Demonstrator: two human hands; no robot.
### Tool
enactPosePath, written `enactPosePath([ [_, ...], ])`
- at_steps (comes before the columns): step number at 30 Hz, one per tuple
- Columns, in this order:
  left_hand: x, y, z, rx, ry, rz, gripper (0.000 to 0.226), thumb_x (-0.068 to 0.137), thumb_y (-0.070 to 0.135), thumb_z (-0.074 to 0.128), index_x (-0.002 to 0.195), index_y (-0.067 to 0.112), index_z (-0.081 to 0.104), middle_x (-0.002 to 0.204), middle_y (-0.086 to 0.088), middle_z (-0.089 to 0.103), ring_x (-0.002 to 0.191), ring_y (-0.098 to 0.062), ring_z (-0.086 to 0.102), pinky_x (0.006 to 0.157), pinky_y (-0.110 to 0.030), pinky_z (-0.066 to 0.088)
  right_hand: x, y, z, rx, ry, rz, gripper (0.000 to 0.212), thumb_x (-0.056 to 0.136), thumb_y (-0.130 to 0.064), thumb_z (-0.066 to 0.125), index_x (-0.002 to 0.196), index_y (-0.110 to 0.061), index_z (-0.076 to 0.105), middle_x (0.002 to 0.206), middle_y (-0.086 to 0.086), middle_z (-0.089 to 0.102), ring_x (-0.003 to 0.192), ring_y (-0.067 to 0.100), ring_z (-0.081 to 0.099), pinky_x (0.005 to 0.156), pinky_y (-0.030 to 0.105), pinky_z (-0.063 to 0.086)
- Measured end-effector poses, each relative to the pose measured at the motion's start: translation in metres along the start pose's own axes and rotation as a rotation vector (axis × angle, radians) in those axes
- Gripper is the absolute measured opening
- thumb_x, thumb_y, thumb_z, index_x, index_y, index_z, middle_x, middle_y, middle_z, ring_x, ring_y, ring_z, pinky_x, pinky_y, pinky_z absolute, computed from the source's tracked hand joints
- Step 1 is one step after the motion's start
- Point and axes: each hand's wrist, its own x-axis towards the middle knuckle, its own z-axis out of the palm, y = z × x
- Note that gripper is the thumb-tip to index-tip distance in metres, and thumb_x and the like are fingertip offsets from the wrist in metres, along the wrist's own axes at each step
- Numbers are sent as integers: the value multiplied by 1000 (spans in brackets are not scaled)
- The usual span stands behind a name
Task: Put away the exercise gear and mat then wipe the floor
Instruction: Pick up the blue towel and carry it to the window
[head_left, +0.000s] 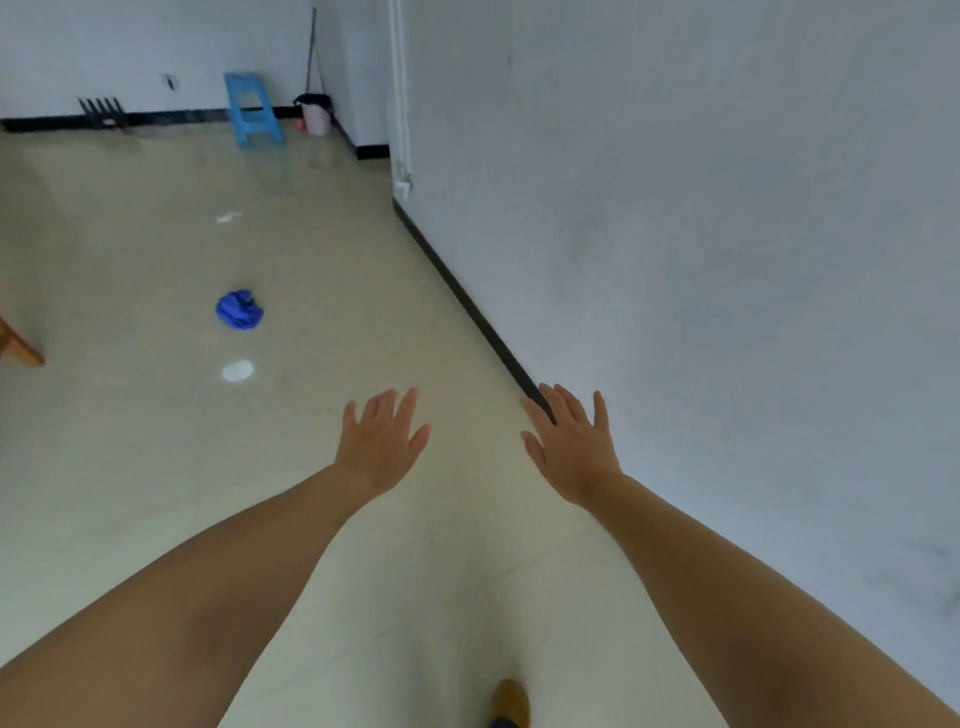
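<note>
A crumpled blue cloth (239, 310) lies on the pale floor (156, 467), left of and beyond my hands. My left hand (382, 441) is stretched forward over the floor, palm down, fingers spread, holding nothing. My right hand (571, 447) reaches out the same way, empty and spread, just in front of the black baseboard (467, 306) of the white wall (701, 260) on the right. No mat or exercise gear shows in this view.
A blue plastic stool (253, 108) and a pink bin (316, 114) with a long handle behind it stand at the far wall. A wooden furniture leg (18, 345) juts in at the left edge. My shoe (511, 701) shows at the bottom.
</note>
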Motion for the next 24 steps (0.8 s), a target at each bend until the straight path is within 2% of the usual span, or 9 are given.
enactPosePath([
  [7,66,-72,-2,29,-6,-174,58,100,45,23,150,20,11,150,-7,28,136,-24,31,114,-47,19,126,-30,13,-49,-37,-134,53,102,-42,16,152,-26,9,160,4,7,148,20,2,117,56,0],
  [16,170,-161,-6,-15,-55,-398,58,100,45,24,150,20,11,150,-6,28,137,-23,30,114,-45,19,310,-42,8,-49,-109,-195,53,102,-42,13,152,-27,6,160,3,4,148,21,2,117,55,1],
  [20,194,-208,-1,34,-104,-448,58,99,46,22,150,22,8,151,-3,27,137,-21,29,115,-44,18,378,-79,8,-55,-122,-264,52,102,-41,15,151,-27,8,160,3,5,148,20,2,117,55,2],
  [24,226,-280,0,-5,-121,-572,58,100,45,23,150,22,7,150,-5,27,137,-22,30,114,-43,19,455,-136,11,-32,-105,-347,51,102,-40,18,151,-27,12,159,3,9,147,20,6,116,55,2],
])
